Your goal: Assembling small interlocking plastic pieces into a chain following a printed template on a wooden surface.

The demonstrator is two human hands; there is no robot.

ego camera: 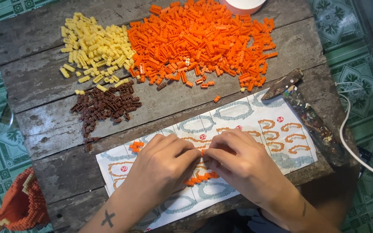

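Weathered plank table (44, 82) held brick piles; left hand (162, 166) and right hand (238, 162), fingertips pinched together on an orange brick strip (201, 176) over the instruction sheet (247, 116), needed steady, aligned pressing.

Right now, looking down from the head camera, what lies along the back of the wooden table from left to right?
Pale yellow brick pile → large orange brick pile → paint-stained wooden hammer. The dark brown brick pile lies nearer, under the yellow.
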